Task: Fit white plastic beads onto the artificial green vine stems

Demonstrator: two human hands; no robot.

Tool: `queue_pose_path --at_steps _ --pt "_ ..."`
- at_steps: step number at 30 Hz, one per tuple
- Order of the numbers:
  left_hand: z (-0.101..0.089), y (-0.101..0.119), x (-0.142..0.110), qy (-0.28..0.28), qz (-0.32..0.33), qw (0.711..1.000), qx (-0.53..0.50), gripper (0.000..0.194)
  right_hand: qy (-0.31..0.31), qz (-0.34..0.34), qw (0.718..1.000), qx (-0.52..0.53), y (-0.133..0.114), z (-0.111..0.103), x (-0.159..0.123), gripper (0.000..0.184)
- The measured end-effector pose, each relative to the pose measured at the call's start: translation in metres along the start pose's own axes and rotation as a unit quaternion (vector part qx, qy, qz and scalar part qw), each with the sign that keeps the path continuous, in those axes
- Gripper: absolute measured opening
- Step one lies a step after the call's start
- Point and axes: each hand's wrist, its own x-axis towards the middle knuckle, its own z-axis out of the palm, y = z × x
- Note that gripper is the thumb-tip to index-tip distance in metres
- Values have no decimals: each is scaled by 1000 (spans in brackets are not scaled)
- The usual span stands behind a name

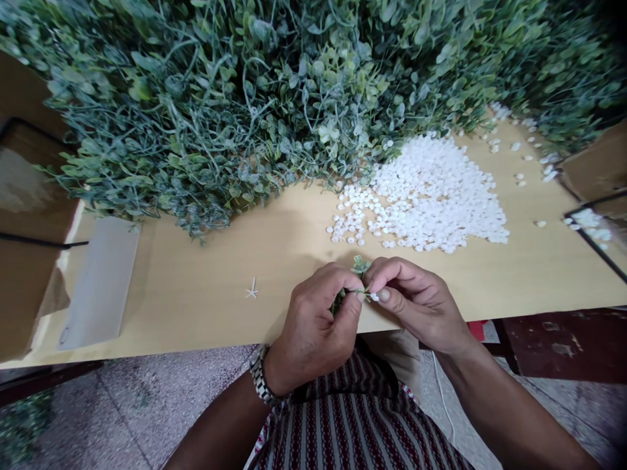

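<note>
Between thumb and forefinger, my left hand (321, 320) pinches an artificial leaf sprig (360, 264), its leaves showing above and behind the fingers. My right hand (424, 303) meets it at the stem end, its thumb and forefinger closed on a small white plastic bead (374, 297). The bead sits at or against the stem tip; I cannot tell whether the stem runs through it. Just beyond my hands, a heap of the same white beads (441, 196) lies on the table (206, 274).
A large mass of artificial greenery (235, 117) covers the back of the table. To the left lie a translucent plastic sheet (100, 284) and a small white star-shaped piece (252, 288). Cardboard boxes (29, 176) flank the table. Loose beads are scattered at the right.
</note>
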Motion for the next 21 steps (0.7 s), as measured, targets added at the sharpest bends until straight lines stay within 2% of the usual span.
queue_pose_path --at_steps 15,21 --pt "9 1 -2 28 -25 999 -7 9 40 -11 999 2 2 8 0 7" --pt "0 1 0 8 -49 996 -70 8 31 -50 997 -43 -6 6 -2 5"
